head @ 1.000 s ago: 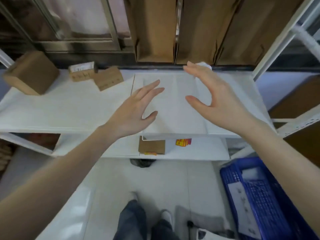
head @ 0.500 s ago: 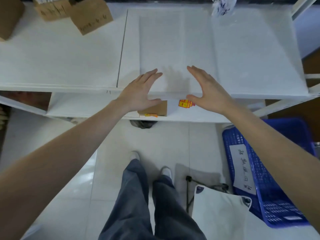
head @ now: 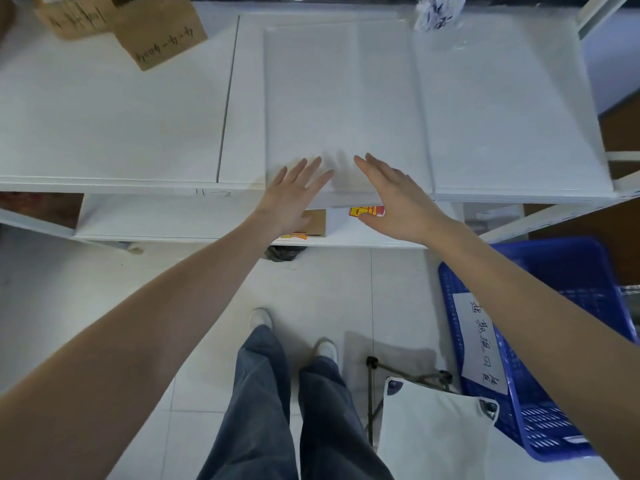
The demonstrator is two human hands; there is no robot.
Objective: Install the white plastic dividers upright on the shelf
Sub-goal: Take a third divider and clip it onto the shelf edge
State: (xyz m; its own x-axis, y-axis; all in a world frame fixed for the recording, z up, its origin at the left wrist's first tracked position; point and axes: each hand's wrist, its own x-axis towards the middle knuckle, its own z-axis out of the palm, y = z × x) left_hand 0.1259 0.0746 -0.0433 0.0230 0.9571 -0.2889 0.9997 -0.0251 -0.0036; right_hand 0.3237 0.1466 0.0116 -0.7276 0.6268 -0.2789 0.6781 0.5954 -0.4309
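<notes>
White plastic dividers lie flat on the white shelf (head: 114,109): one stack (head: 343,95) in the middle and another stack (head: 502,109) to its right. My left hand (head: 294,195) hovers at the near edge of the middle stack, fingers spread, holding nothing. My right hand (head: 394,199) is beside it at the same front edge, fingers apart, thumb below the edge. Both palms face each other, about a hand's width apart. No divider stands upright.
Two small cardboard boxes (head: 152,32) sit at the shelf's back left. Crumpled plastic wrap (head: 438,10) lies at the back. A lower shelf (head: 194,220) holds a small box. A blue crate (head: 540,341) and a white folding stool (head: 433,434) stand on the tiled floor to my right.
My view has tilted down toward the floor. Both hands have drawn back from over the middle of the shelf to the front edge of the middle divider stack.
</notes>
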